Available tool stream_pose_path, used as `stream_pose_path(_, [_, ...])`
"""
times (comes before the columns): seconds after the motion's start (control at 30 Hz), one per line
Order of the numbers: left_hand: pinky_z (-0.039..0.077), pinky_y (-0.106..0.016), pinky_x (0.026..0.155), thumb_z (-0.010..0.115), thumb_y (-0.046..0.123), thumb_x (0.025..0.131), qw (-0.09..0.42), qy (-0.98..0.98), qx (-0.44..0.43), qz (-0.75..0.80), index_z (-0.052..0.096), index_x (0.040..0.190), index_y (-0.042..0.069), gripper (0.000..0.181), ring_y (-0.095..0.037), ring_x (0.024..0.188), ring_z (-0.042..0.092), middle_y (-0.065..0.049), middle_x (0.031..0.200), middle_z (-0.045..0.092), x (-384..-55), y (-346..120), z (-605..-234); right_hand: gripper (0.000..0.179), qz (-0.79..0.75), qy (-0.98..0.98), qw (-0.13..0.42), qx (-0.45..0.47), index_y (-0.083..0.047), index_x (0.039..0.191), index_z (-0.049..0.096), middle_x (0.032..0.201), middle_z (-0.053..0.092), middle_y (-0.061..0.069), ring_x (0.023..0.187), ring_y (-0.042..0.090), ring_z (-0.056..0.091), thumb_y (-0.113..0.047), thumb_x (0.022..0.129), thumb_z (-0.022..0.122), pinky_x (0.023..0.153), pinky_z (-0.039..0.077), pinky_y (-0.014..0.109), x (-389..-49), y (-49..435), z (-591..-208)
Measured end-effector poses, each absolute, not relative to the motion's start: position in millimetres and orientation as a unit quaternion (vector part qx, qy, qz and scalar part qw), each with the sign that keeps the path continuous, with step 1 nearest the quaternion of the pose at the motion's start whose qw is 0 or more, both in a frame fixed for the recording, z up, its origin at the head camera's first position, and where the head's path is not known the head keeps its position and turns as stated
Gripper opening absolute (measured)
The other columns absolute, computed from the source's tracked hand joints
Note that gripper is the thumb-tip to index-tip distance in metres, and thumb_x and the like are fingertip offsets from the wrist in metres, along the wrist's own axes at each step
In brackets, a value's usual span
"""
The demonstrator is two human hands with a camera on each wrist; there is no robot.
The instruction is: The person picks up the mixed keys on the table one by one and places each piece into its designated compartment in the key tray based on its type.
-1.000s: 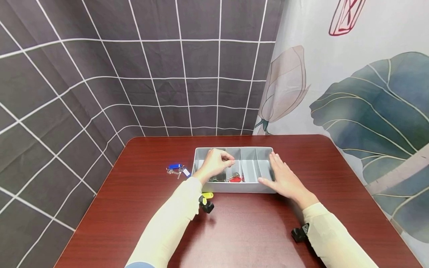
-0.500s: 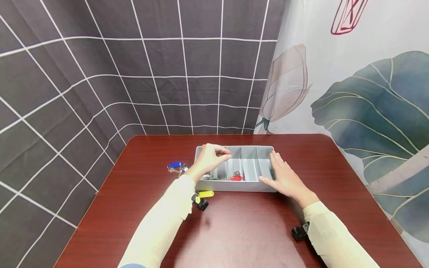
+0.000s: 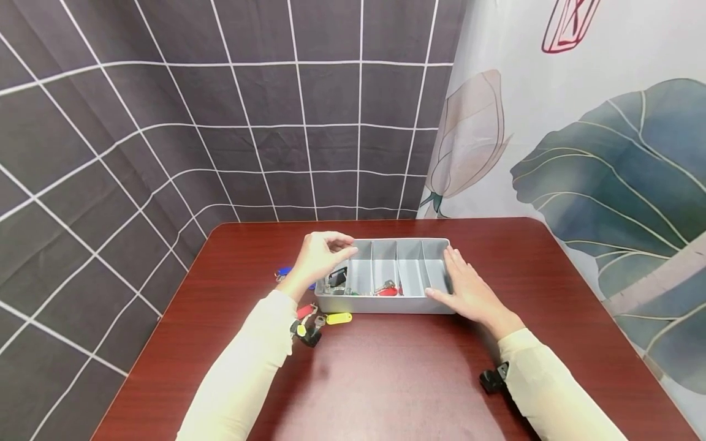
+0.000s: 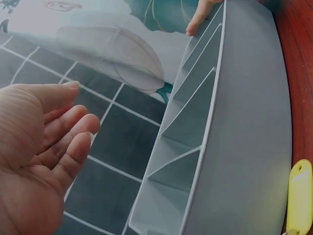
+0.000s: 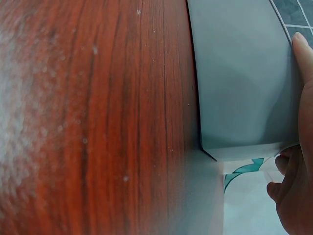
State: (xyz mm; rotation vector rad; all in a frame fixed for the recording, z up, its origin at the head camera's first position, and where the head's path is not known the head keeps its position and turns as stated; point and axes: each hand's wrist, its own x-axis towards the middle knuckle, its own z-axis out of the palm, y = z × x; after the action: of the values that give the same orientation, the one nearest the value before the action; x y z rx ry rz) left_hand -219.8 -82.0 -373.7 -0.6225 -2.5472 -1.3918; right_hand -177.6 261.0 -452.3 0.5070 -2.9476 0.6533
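A grey divided tray (image 3: 386,305) sits on the table. Over its left end is my left hand (image 3: 322,256), its fingers loosely bent and nothing between them; the left wrist view confirms an empty palm. Against the tray's right end rests my right hand (image 3: 471,295), fingers extended along the outer side and thumb at the front rim. Inside the leftmost compartment lies a black key tag (image 3: 337,277) with keys. A red key tag (image 3: 388,292) with a key lies in a compartment nearer the middle.
In front of the tray's left part lie a yellow key tag (image 3: 339,318) and another red tag (image 3: 305,311) with keys. A blue key tag (image 3: 284,271) is left of the tray, partly hidden behind my left hand. Hanging cloths (image 3: 331,153) border the table's back.
My left hand has moved left from above the inner compartments to the tray's left end, uncovering the black tag and the red tag in front. My right hand stays at the tray's right end.
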Motion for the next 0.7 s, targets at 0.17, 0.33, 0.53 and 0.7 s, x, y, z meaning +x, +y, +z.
stream_pose_path(0.17, [0.053, -0.027, 0.063, 0.079, 0.023, 0.079, 0.092, -0.854, -0.195, -0.473, 0.075, 0.097, 0.009, 0.023, -0.009, 0.069, 0.066, 0.004, 0.080, 0.072, -218, -95, -372, 0.111, 0.212, -0.963, 0.038, 0.162, 0.001, 0.152, 0.009, 0.159, 0.008, 0.018, 0.145, 0.035, 0.010, -0.071, 0.082, 0.055, 0.111, 0.017, 0.058, -179, 260, -454])
stream_pose_path(0.33, [0.054, -0.028, 0.065, 0.079, 0.021, 0.079, 0.106, -0.852, -0.188, -0.477, 0.075, 0.096, 0.009, 0.022, -0.011, 0.070, 0.067, 0.003, 0.082, 0.072, -214, -110, -369, 0.110, 0.214, -0.962, 0.041, 0.162, 0.001, 0.152, 0.010, 0.159, 0.008, 0.019, 0.145, 0.035, 0.010, -0.070, 0.082, 0.057, 0.111, 0.017, 0.058, -178, 259, -454])
stream_pose_path(0.53, [0.054, -0.029, 0.066, 0.079, 0.021, 0.080, 0.112, -0.860, -0.170, -0.468, 0.075, 0.095, 0.012, 0.019, -0.011, 0.071, 0.067, 0.003, 0.082, 0.072, -206, -128, -367, 0.111, 0.212, -0.962, 0.049, 0.165, 0.003, 0.151, 0.012, 0.158, 0.009, 0.020, 0.144, 0.037, 0.013, -0.071, 0.081, 0.055, 0.110, 0.018, 0.058, -177, 259, -453])
stream_pose_path(0.7, [0.054, -0.030, 0.067, 0.079, 0.023, 0.080, 0.110, -0.871, -0.152, -0.454, 0.075, 0.096, 0.013, 0.020, -0.011, 0.072, 0.067, 0.002, 0.084, 0.072, -199, -142, -368, 0.110, 0.212, -0.962, 0.048, 0.164, 0.003, 0.151, 0.013, 0.158, 0.010, 0.020, 0.144, 0.037, 0.012, -0.071, 0.081, 0.056, 0.110, 0.018, 0.058, -177, 260, -452])
